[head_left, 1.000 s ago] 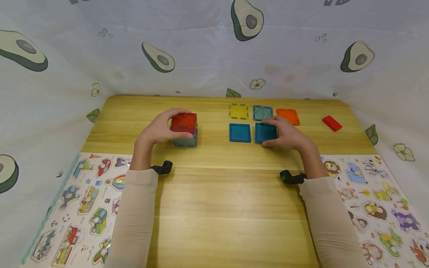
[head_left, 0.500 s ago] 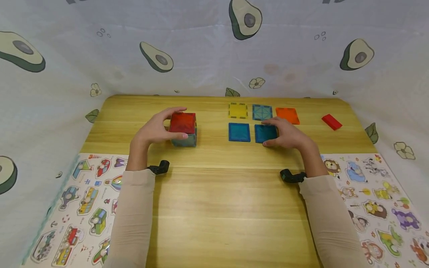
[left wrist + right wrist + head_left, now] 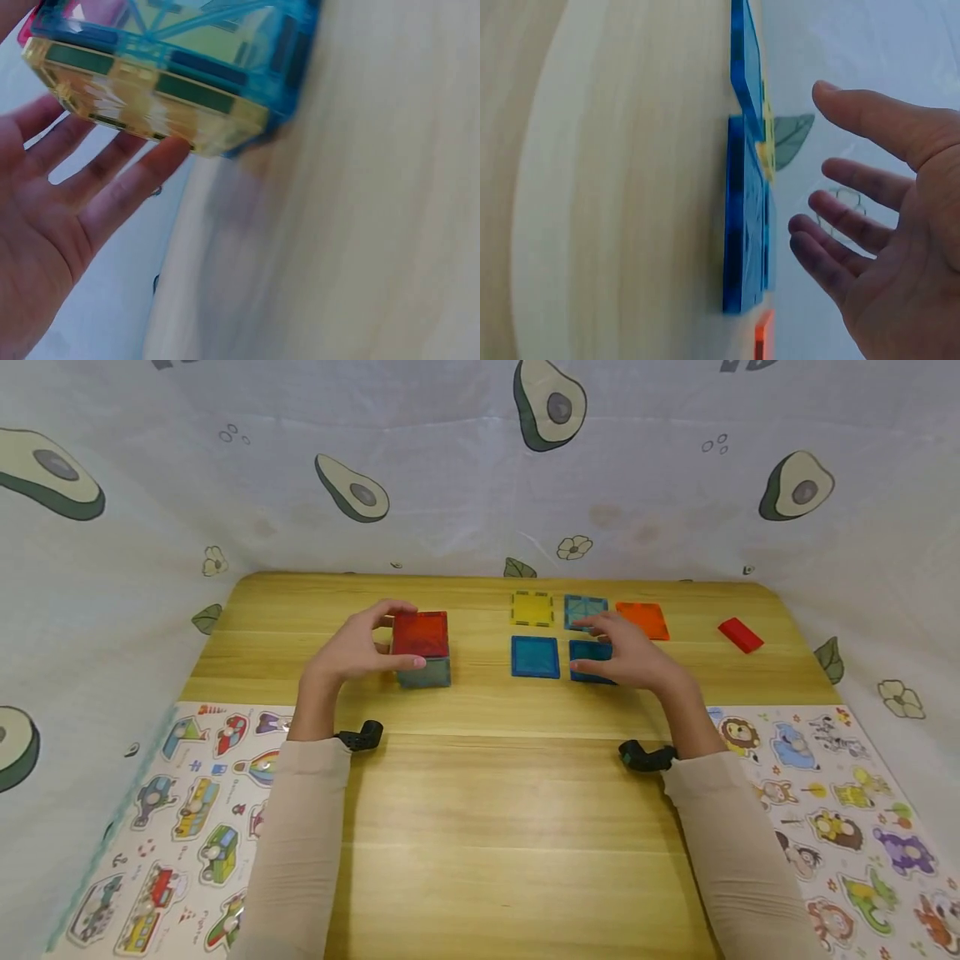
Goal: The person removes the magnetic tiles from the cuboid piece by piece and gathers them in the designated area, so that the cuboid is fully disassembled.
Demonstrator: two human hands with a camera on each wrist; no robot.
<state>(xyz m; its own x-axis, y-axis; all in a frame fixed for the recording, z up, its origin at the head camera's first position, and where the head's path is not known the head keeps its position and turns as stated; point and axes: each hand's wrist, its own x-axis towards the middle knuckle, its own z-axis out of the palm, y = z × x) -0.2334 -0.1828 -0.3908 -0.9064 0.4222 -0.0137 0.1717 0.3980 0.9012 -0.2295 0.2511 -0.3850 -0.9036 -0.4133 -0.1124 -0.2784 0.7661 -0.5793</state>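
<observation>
A small box of translucent magnetic tiles (image 3: 422, 635) stands on the table, with a red top, a blue front and a yellow side. My left hand (image 3: 348, 647) is at its left, fingers extended, and in the left wrist view the fingertips meet the yellow side (image 3: 142, 105). In the head view the thumb lies across its front upper edge. The right hand (image 3: 633, 652) hovers over a dark blue tile (image 3: 588, 650) with relaxed, spread fingers; in the right wrist view they are apart from the dark blue tile (image 3: 739, 225) and hold nothing.
Beside that tile lies another dark blue tile (image 3: 536, 657). Behind are a yellow tile (image 3: 532, 608), a light blue tile (image 3: 583, 608) and an orange tile (image 3: 642, 621). A red block (image 3: 741, 635) lies farther right. Picture boards (image 3: 187, 827) flank the table (image 3: 495, 827).
The tile box has shifted slightly right beside my left hand. My right hand has lifted off the dark blue tile, which stays on the table.
</observation>
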